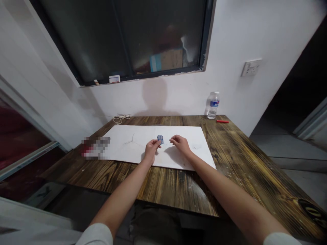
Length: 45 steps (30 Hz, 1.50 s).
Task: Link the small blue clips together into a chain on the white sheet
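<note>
My left hand (152,149) pinches a small flat blue piece (160,139) with paler and reddish marks, held up above a white board (184,132). What kind of piece it is, I cannot make out. A short way to its right is my right hand (181,143), apart from the piece, with thumb and fingertips brought together. Anything between those fingertips is too small to see. Thin dark strands (132,140) lie on the board left of my hands. Right of my right hand is a tiny dark-lined bit (196,147) on the board.
The board rests on a dark wooden table (163,190) against a white wall. A water bottle (213,105) and a red pen-like stick (222,121) are at the back right. A coiled white cord (122,118) lies at the back left. A small box (114,79) sits on the window sill.
</note>
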Each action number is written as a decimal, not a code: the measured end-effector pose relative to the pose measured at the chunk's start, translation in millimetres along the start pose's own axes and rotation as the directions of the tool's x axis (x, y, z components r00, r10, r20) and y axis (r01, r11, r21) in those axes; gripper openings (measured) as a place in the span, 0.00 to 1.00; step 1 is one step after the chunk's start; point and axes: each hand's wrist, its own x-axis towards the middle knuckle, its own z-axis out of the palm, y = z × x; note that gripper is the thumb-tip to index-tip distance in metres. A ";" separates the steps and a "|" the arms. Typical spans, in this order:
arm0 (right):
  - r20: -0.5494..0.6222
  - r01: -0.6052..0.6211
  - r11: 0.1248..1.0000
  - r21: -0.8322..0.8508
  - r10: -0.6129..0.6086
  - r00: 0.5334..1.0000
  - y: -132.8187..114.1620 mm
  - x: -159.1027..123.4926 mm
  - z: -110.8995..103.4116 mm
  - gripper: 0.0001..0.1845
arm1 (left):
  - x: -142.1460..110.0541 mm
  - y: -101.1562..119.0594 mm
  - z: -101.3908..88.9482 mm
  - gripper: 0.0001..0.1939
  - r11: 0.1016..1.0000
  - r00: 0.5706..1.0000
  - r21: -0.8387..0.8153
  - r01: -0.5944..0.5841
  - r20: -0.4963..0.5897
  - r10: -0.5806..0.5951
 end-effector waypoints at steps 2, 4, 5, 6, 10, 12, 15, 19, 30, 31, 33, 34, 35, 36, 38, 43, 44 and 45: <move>-0.008 0.040 0.994 -0.105 -0.041 0.999 0.8 1.3 -3.9 0.08 | 3.6 -0.4 -2.4 0.17 0.993 0.998 -0.118 0.011 -0.066 -0.019; 0.030 0.087 0.971 -0.224 -0.082 0.996 0.8 1.8 -7.1 0.07 | 5.9 -0.6 -4.5 0.18 0.975 0.995 -0.220 0.007 -0.100 -0.030; 0.058 0.113 0.950 -0.290 -0.101 0.993 0.0 2.0 -8.1 0.07 | 6.5 -0.5 -5.3 0.18 0.966 0.993 -0.257 0.005 -0.109 -0.034; 0.087 0.141 0.923 -0.358 -0.117 0.989 -1.2 2.2 -8.5 0.08 | 6.8 -0.3 -5.9 0.18 0.960 0.993 -0.282 0.004 -0.113 -0.037; 0.268 0.265 0.764 -0.588 -0.125 0.955 -11.1 7.5 -5.7 0.15 | 5.5 1.0 -6.0 0.17 0.950 0.993 -0.312 0.009 -0.111 -0.045; 0.402 0.347 0.681 -0.645 -0.084 0.912 -16.5 13.6 -2.9 0.16 | 5.0 1.7 -5.4 0.17 0.952 0.993 -0.307 0.014 -0.111 -0.050; 0.528 0.438 0.589 -0.680 -0.022 0.849 -22.3 24.5 1.6 0.19 | 5.5 1.7 -4.7 0.16 0.956 0.993 -0.294 0.015 -0.111 -0.050; 0.605 0.491 0.511 -0.705 0.072 0.793 -26.7 36.6 8.5 0.18 | 6.6 0.2 -4.6 0.16 0.958 0.994 -0.287 0.012 -0.099 -0.042; 0.689 0.617 0.401 -0.677 0.053 0.723 -21.2 41.9 23.9 0.15 | 4.2 1.2 -4.3 0.17 0.967 0.995 -0.255 0.025 -0.090 -0.049; 0.685 0.616 0.404 -0.676 0.036 0.728 -19.7 40.9 24.5 0.15 | 4.4 1.0 -4.4 0.17 0.968 0.995 -0.250 0.025 -0.091 -0.049; 0.675 0.611 0.416 -0.674 0.011 0.737 -17.2 39.3 24.8 0.13 | 4.9 0.4 -4.8 0.17 0.971 0.995 -0.237 0.021 -0.093 -0.044; 0.675 0.613 0.420 -0.670 0.000 0.738 -16.4 38.8 24.6 0.13 | 5.1 0.1 -5.0 0.17 0.973 0.995 -0.232 0.017 -0.092 -0.040; 0.680 0.621 0.421 -0.661 -0.012 0.733 -15.8 38.4 24.2 0.13 | 5.3 0.0 -5.2 0.17 0.974 0.995 -0.227 0.014 -0.089 -0.035; 0.689 0.633 0.420 -0.651 -0.023 0.724 -15.5 38.0 23.5 0.13 | 5.4 0.0 -5.3 0.17 0.974 0.996 -0.225 0.011 -0.086 -0.032; 0.707 0.655 0.414 -0.632 -0.036 0.706 -15.4 37.1 21.7 0.13 | 5.3 0.4 -5.4 0.17 0.975 0.996 -0.222 0.013 -0.081 -0.032; 0.693 0.639 0.427 -0.640 -0.037 0.720 -15.8 33.6 15.8 0.13 | 4.7 1.9 -4.7 0.19 0.972 0.996 -0.234 0.025 -0.081 -0.046; 0.686 0.629 0.437 -0.643 -0.037 0.727 -15.9 32.9 14.5 0.13 | 4.8 2.0 -4.6 0.19 0.971 0.996 -0.237 0.025 -0.081 -0.045; 0.679 0.618 0.449 -0.645 -0.034 0.733 -16.0 32.4 13.3 0.13 | 5.0 1.8 -4.5 0.19 0.971 0.996 -0.239 0.024 -0.082 -0.045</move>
